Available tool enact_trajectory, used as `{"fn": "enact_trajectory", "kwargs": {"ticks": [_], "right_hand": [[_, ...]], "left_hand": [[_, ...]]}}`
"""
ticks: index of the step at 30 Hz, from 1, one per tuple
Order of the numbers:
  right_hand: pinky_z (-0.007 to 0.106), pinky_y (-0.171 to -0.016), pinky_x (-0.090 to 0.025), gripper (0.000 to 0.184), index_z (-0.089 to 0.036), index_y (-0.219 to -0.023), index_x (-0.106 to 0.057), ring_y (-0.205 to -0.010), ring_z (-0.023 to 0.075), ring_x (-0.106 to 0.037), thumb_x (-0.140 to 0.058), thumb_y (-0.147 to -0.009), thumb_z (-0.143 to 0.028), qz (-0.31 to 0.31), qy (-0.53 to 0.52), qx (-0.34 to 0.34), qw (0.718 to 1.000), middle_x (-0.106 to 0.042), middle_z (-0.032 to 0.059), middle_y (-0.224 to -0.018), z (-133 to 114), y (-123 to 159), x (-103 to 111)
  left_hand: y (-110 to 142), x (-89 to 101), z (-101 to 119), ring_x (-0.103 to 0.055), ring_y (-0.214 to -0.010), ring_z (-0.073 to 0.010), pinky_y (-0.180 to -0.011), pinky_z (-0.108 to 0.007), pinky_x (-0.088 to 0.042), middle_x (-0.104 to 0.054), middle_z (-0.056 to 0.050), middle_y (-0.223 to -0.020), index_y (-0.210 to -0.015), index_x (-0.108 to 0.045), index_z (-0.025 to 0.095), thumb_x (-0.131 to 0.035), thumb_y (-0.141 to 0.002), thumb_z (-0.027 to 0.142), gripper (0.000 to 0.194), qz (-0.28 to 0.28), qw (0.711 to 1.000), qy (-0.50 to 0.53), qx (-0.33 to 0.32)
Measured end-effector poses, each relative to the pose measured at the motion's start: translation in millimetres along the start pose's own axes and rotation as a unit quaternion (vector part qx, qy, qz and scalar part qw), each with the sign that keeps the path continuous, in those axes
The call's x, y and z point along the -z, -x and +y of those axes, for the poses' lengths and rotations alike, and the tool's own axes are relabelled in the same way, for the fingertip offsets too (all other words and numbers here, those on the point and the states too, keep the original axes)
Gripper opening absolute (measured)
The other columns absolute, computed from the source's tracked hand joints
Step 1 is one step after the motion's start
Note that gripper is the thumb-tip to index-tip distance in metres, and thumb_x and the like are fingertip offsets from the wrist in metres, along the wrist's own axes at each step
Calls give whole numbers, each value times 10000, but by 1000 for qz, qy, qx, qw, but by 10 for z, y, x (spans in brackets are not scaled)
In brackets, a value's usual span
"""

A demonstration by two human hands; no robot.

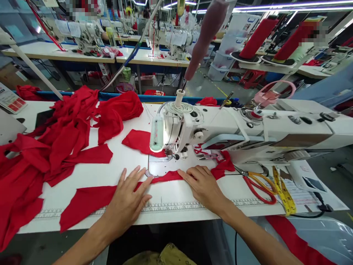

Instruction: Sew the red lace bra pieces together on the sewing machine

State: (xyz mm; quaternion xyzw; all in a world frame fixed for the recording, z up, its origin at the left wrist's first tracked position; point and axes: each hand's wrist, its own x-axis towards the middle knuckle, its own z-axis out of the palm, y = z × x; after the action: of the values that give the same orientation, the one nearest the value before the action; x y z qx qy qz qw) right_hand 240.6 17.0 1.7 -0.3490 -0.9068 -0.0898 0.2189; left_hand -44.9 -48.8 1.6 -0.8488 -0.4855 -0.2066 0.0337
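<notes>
A long strip of red fabric [91, 200] lies along the front of the white sewing table, under both hands. My left hand [128, 200] rests flat on the strip, its fingers spread. My right hand [202, 184] lies palm down at the strip's narrow part, index finger stretched out and touching the cloth. Just beyond the hands stands a white sewing machine [220, 125], its needle area lit. Another red fabric piece [139, 141] lies beside the machine head, left of the needle area. Small thread snips [208, 156] lie below the machine arm.
A heap of red fabric [63, 136] covers the table's left side. Scissors [260, 186] with orange and red handles and a yellow tape measure [284, 191] lie at right. A pinkish wrapped handle [205, 36] hangs above the machine. Red thread cones [259, 36] stand behind.
</notes>
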Motion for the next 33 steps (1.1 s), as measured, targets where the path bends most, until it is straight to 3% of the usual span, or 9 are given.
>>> {"fn": "enact_trajectory", "kwargs": {"ticks": [4,9,12,15,17,21,27,30,33], "right_hand": [[343,-770,-407,388,-170,-1208,-651,-858,198,-533,-466,-913,1,37,-18,-13,999,-641,70,-925,-21,-44,-4],[353,-812,-475,306,-159,-1236,-628,-961,223,-565,-524,-951,-118,10,-37,-25,999,-640,119,-1080,-156,-182,-106],[337,-787,-503,323,-119,-1284,-586,-902,215,-563,-534,-967,-158,10,-47,-55,997,-637,120,-1032,-159,-248,-164],[301,-720,-474,274,-129,-1172,-631,-815,186,-552,-482,-955,-54,24,-23,-7,999,-635,68,-890,-131,-315,-179],[293,-710,-443,233,-146,-1043,-659,-784,171,-541,-481,-949,-29,44,16,37,998,-627,47,-834,-113,-374,-175],[290,-689,-381,146,-146,-957,-658,-732,150,-519,-550,-936,-49,91,68,97,989,-619,29,-795,-101,-506,-191],[287,-663,-349,172,-164,-921,-654,-716,140,-514,-523,-951,-56,84,37,73,993,-620,19,-784,-168,-552,-299],[283,-677,-361,214,-170,-925,-658,-729,138,-521,-495,-947,-33,85,7,49,995,-639,19,-816,-186,-527,-321],[284,-652,-351,214,-166,-924,-662,-711,132,-520,-509,-933,-16,100,2,47,994,-641,12,-799,-178,-524,-307]], "left_hand": [[27,-1,-29,-574,-1153,-300,-972,-478,-477,-612,-157,-1249,-1350,-533,172,-523,-956,223,397,68,994,-28,79],[-83,-56,49,-591,-1015,-257,-858,-397,-471,-640,-115,-1100,-1270,-553,163,-510,-970,236,311,79,994,-5,76],[-260,-153,84,-577,-919,-241,-782,-368,-455,-637,-93,-998,-1169,-583,152,-513,-980,273,235,54,995,5,80],[-430,-211,52,-540,-781,-213,-705,-344,-418,-604,-55,-841,-952,-617,169,-481,-984,216,147,21,998,3,67],[-515,-194,-19,-532,-757,-203,-728,-354,-406,-598,-39,-793,-871,-620,182,-446,-982,164,208,19,999,2,30],[-670,-89,-229,-567,-858,-209,-835,-385,-410,-660,-47,-893,-907,-655,198,-470,-986,233,204,38,999,28,-14],[-1023,-118,-525,-491,-1197,-320,-1015,-532,-392,-610,-131,-1229,-1029,-706,211,-524,-939,236,205,91,994,-37,-48],[-1207,-165,-621,-525,-1160,-284,-1107,-579,-319,-658,-72,-1062,-869,-693,240,-471,-949,228,236,58,996,-9,-66],[-1367,-201,-657,-572,-993,-252,-1052,-540,-399,-644,-41,-845,-720,-620,238,-427,-951,276,303,35,998,27,-43]]}}
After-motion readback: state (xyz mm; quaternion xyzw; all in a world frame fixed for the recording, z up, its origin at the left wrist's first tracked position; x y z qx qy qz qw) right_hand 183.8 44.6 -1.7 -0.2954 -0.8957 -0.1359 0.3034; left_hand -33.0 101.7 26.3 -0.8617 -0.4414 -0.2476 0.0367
